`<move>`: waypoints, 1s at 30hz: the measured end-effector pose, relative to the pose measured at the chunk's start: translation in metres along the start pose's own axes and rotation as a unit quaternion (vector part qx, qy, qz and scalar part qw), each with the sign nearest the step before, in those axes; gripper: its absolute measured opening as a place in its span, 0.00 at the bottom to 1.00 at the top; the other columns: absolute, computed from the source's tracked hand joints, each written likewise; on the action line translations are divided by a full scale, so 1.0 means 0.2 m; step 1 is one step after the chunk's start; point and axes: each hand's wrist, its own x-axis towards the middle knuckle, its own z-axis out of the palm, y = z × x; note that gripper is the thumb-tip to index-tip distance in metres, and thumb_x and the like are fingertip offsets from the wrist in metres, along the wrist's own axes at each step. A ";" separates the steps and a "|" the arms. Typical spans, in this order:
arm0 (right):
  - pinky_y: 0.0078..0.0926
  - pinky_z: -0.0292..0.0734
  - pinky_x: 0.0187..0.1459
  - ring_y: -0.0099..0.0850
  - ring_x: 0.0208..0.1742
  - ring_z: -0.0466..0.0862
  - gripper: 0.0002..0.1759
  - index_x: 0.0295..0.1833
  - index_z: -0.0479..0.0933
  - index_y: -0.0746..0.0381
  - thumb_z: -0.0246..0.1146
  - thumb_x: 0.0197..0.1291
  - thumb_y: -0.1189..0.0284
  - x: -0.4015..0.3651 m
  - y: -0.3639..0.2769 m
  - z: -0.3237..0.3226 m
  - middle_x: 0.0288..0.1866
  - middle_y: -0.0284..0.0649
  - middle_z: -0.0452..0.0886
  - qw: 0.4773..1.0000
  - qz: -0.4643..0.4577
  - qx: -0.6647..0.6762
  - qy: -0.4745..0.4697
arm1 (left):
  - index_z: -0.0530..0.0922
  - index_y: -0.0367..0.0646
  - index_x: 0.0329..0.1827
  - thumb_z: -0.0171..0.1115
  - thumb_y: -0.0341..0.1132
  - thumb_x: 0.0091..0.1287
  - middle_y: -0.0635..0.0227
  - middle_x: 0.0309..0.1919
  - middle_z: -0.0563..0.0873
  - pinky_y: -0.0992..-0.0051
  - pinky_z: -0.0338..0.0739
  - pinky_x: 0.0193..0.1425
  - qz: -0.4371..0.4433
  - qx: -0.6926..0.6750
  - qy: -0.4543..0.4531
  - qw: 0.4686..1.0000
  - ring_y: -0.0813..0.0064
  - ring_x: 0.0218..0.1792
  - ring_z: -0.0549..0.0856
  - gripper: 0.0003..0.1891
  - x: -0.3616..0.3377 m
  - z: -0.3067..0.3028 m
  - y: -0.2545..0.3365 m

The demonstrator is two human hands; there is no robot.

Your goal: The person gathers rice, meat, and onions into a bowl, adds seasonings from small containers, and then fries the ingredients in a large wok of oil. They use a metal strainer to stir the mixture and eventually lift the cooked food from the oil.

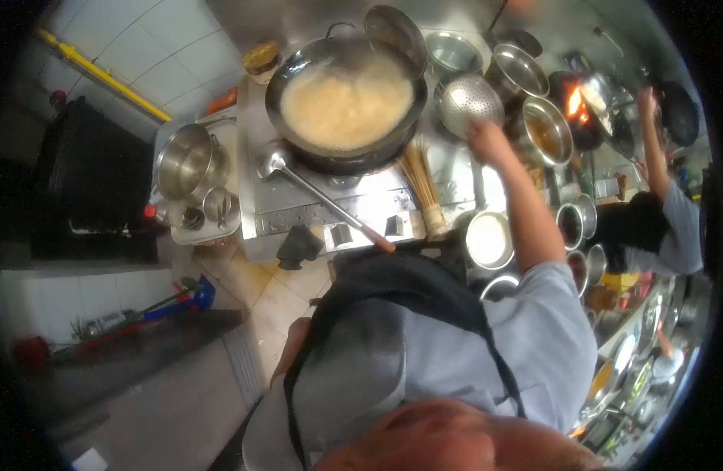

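My right hand (489, 143) reaches forward, its fingers closed at the lower rim of a round perforated skimmer (467, 104); the exact grip is small and blurred. To its left, a large black wok (279, 118) stands on the stove, filled with pale, foamy, steaming liquid (346, 106). A long-handled ladle (322, 196) lies across the stovetop in front of the wok, wooden handle end toward me. Beside it rests a bamboo wok brush (421, 177). A pot of white liquid (489, 240) sits below my right forearm. My left hand is out of view; only part of that arm shows.
A metal tray (230, 224) with a steel pot (185, 161) stands left of the stove. Several metal pots, including one with brown liquid (547, 133), crowd the right. Flames (575, 102) burn near a co-worker's raised arm (656, 153). Another person (668, 361) is farther right.
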 end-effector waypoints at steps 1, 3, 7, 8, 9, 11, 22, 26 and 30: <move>0.30 0.70 0.21 0.29 0.17 0.74 0.21 0.63 0.71 0.61 0.54 0.64 0.71 -0.02 0.00 -0.01 0.22 0.40 0.76 1.000 0.002 0.002 0.000 | 0.82 0.40 0.37 0.52 0.39 0.62 0.51 0.36 0.84 0.57 0.76 0.49 -0.010 -0.015 0.004 1.000 0.50 0.43 0.83 0.14 -0.01 -0.02 0.01; 0.27 0.65 0.15 0.27 0.13 0.71 0.19 0.59 0.72 0.66 0.54 0.63 0.72 -0.06 -0.02 -0.05 0.21 0.39 0.75 0.995 0.057 0.043 -0.076 | 0.82 0.40 0.38 0.52 0.38 0.62 0.51 0.37 0.84 0.58 0.76 0.49 -0.033 -0.043 0.008 0.998 0.50 0.44 0.82 0.13 -0.03 -0.05 0.05; 0.21 0.67 0.17 0.22 0.15 0.70 0.26 0.67 0.66 0.66 0.55 0.64 0.71 -0.05 -0.02 -0.16 0.23 0.37 0.77 0.973 0.057 0.039 -0.220 | 0.82 0.41 0.40 0.52 0.38 0.62 0.51 0.38 0.84 0.59 0.76 0.50 -0.071 -0.065 -0.001 0.995 0.52 0.45 0.82 0.13 -0.06 -0.07 0.12; 0.19 0.61 0.14 0.21 0.12 0.68 0.17 0.56 0.68 0.68 0.54 0.63 0.73 -0.03 -0.01 -0.16 0.21 0.35 0.74 0.962 0.072 0.095 -0.246 | 0.82 0.41 0.41 0.53 0.38 0.62 0.51 0.39 0.84 0.59 0.76 0.50 -0.082 -0.064 -0.006 0.995 0.52 0.46 0.82 0.13 -0.06 -0.07 0.14; 0.18 0.55 0.10 0.19 0.10 0.65 0.10 0.45 0.71 0.70 0.53 0.63 0.74 -0.01 0.00 -0.16 0.19 0.34 0.71 0.947 0.087 0.151 -0.271 | 0.82 0.41 0.41 0.53 0.38 0.62 0.51 0.39 0.84 0.59 0.76 0.50 -0.073 -0.066 -0.005 0.995 0.52 0.46 0.82 0.13 -0.06 -0.05 0.13; 0.16 0.54 0.10 0.17 0.10 0.62 0.05 0.39 0.70 0.65 0.53 0.64 0.74 0.04 0.04 -0.08 0.19 0.31 0.70 0.928 0.098 0.187 -0.306 | 0.82 0.41 0.41 0.53 0.38 0.62 0.51 0.39 0.84 0.59 0.76 0.50 -0.055 -0.061 -0.002 0.997 0.52 0.46 0.82 0.13 -0.06 0.01 0.10; 0.17 0.53 0.13 0.17 0.10 0.60 0.04 0.37 0.67 0.61 0.52 0.66 0.73 -0.11 0.06 0.39 0.20 0.30 0.67 0.854 0.074 0.416 -0.303 | 0.82 0.41 0.41 0.52 0.38 0.63 0.51 0.39 0.84 0.59 0.76 0.50 -0.046 -0.068 0.015 0.997 0.52 0.46 0.82 0.13 -0.07 0.11 0.03; 0.16 0.53 0.12 0.17 0.10 0.61 0.05 0.36 0.68 0.61 0.52 0.66 0.73 -0.18 0.08 0.36 0.19 0.30 0.67 0.875 0.054 0.393 -0.278 | 0.82 0.41 0.42 0.52 0.38 0.63 0.51 0.39 0.84 0.59 0.76 0.50 -0.045 -0.073 0.023 0.996 0.52 0.46 0.82 0.13 -0.05 0.11 0.02; 0.18 0.56 0.13 0.18 0.11 0.63 0.10 0.46 0.72 0.64 0.55 0.65 0.70 -0.22 0.16 0.24 0.19 0.30 0.69 0.917 0.035 0.329 -0.224 | 0.82 0.41 0.42 0.52 0.37 0.63 0.51 0.39 0.84 0.59 0.76 0.50 -0.044 -0.074 0.026 0.996 0.52 0.46 0.82 0.13 -0.03 0.12 0.01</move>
